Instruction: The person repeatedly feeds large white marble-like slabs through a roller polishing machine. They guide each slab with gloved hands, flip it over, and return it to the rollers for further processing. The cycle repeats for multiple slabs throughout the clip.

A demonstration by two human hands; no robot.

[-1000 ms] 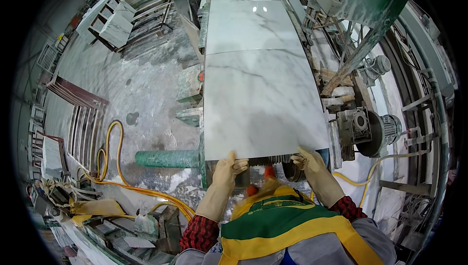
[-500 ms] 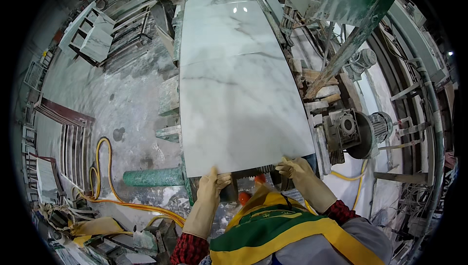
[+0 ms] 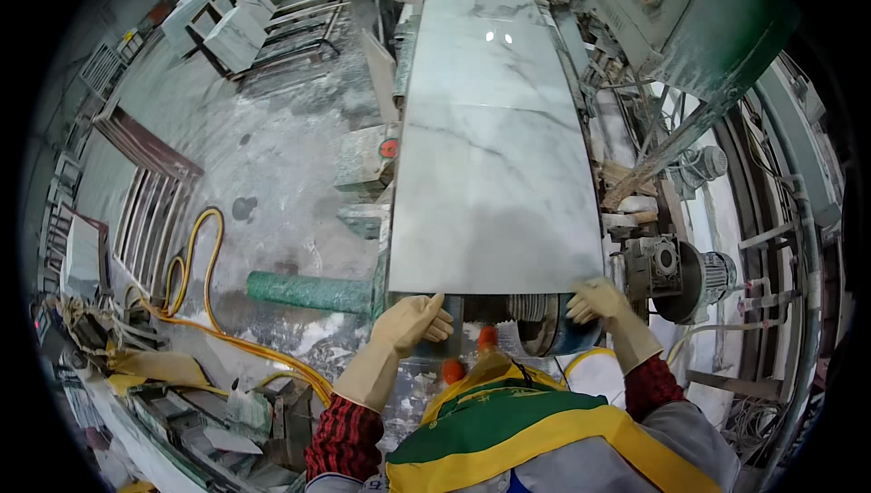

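A long white marble-look slab (image 3: 494,212) with grey veins lies on a conveyor bed, a second matching piece (image 3: 481,58) beyond it. My left hand (image 3: 413,322), in a cream glove, is just below the slab's near left corner; its fingers are loosely curled, thumb apart, nothing between them. By the near right corner, my right hand (image 3: 597,304), gloved alike and slightly blurred, also has loosely bent fingers and appears to hold nothing. Whether either hand's fingertips still touch the slab's edge is hard to see. Rollers and a ribbed belt (image 3: 526,307) show below the near edge.
A motor with gearbox (image 3: 676,266) stands right of the bed, below a green control cabinet (image 3: 689,21). At left are a green tube (image 3: 308,293), a yellow hose (image 3: 213,330), a red button (image 3: 389,147) and metal racks (image 3: 150,221). My apron (image 3: 508,429) is yellow-edged green.
The slab's near edge now lies farther from me, exposing more of the rollers. Both hands have come off their hold on its edge. The view has shifted, so the bed appears farther right.
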